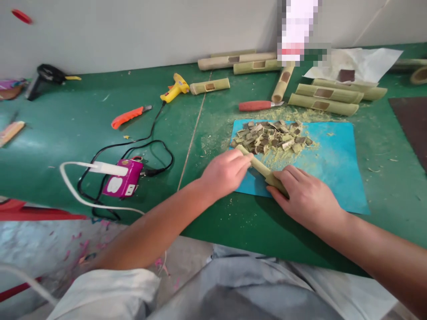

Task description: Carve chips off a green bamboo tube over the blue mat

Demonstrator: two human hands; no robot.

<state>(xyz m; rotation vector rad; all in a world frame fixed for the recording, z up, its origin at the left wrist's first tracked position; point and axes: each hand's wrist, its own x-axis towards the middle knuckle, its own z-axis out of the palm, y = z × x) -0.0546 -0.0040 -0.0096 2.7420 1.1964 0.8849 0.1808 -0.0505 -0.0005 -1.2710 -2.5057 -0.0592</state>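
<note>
What we miss
Our right hand (305, 195) partly hides a bamboo tube (259, 166); the dark mat (412, 126) is cropped; the blurred red piece (22, 17) looks ring-like.

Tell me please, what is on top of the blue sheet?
A pile of bamboo chips and pale dust lie on the blue sheet. Left hand and right hand hold a bamboo piece over it. The surface beneath the pile is covered.

Place type: craft workshop
Worktop: green bench (207, 222), bamboo chips (270, 135) and sawdust on blue sheet (336, 146)
Tools: 1 yellow glue gun (176, 88), 1 orange cutter (128, 118)
Stock: cut bamboo tubes (323, 104)
Floor: pink scraps (83, 249)
</note>
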